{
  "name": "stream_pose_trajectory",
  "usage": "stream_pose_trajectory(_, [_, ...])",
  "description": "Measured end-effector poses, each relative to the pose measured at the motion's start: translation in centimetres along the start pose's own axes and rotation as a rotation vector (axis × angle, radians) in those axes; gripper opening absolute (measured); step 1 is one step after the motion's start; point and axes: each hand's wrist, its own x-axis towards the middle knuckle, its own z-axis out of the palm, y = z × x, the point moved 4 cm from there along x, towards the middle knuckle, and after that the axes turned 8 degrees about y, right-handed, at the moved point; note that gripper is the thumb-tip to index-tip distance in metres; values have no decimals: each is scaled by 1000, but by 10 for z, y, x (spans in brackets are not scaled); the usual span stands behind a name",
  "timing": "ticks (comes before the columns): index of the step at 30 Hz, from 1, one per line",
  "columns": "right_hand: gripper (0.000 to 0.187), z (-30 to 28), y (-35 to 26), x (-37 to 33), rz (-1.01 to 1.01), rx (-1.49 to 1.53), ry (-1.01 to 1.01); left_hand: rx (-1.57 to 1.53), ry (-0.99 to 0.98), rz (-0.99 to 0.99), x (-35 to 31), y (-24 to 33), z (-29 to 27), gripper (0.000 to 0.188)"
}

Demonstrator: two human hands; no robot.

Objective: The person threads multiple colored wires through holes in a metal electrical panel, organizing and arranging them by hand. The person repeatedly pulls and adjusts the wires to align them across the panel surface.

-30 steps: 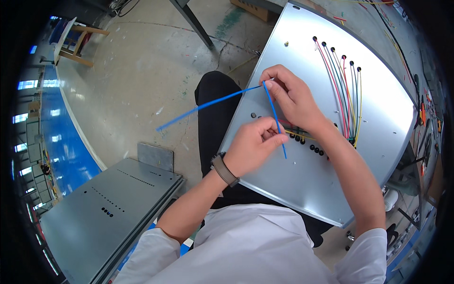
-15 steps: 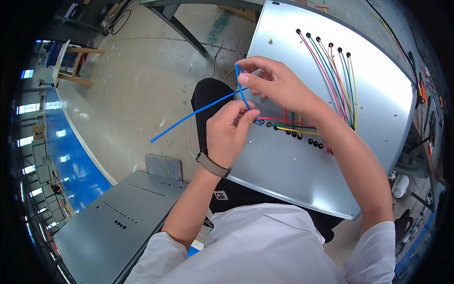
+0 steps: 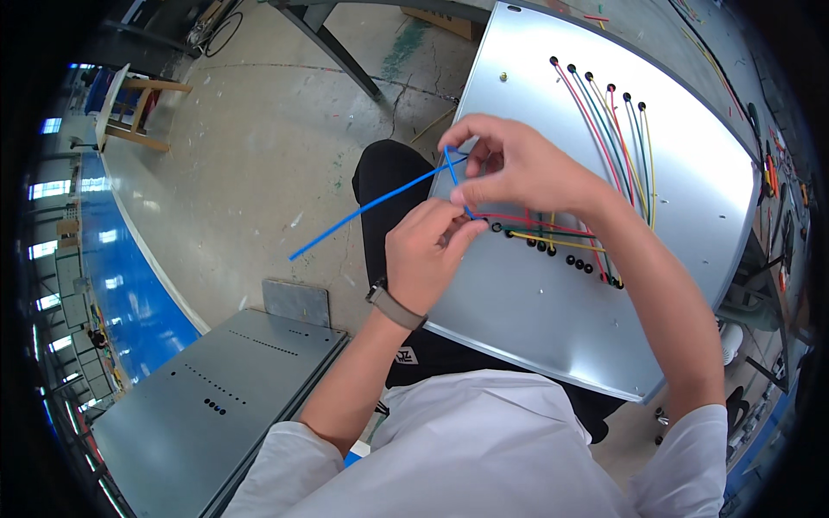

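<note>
A stiff blue wire (image 3: 367, 210) is bent in a loop between my hands, its long free end sticking out to the left over the floor. My left hand (image 3: 429, 244) pinches its lower end near a row of black-rimmed holes. My right hand (image 3: 522, 168) closes on the bent upper part with its fingertips. Both hands are above a grey metal panel (image 3: 527, 319) that lies tilted across my lap. Red, green and yellow wires (image 3: 622, 164) run through black grommets in the panel. Where the blue wire's lower tip ends is hidden by my fingers.
At lower left lies a second grey metal panel (image 3: 207, 388) with rows of holes, beside a small grey plate (image 3: 296, 302). A wooden chair (image 3: 142, 112) stands at far left. Bench legs (image 3: 337, 52) rise at the top. Hand tools (image 3: 771, 173) lie along the right.
The right hand's thumb has come down along the blue wire toward my left hand. The wire's loop has dropped and shifted slightly right, along with both hands.
</note>
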Motion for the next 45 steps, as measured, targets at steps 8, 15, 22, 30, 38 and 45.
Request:
stream_pose_trajectory(8, [46, 18, -12, -50, -546, -676, 93, -296, 16, -521, -25, -30, -64, 15])
stream_pose_trajectory(15, [41, 27, 8, -70, -702, -881, 127, -518, -378, -804, -6, -14, -68, 32])
stream_pose_trajectory(22, [38, 31, 0, -82, -664, -1020, 114, -459, -378, -723, 1, -12, -55, 37])
stream_pose_trajectory(30, [47, 20, -4, -74, -580, -830, 19, -778, -400, -909, 16, -4, -57, 52])
stream_pose_trajectory(38, [43, 14, -7, -48, -576, -724, 180, -493, -542, -706, -1, -23, -56, 27])
stream_pose_trajectory(45, [29, 29, -13, -35, -593, -797, 101, 283, -298, -112, -28, -15, -45, 25])
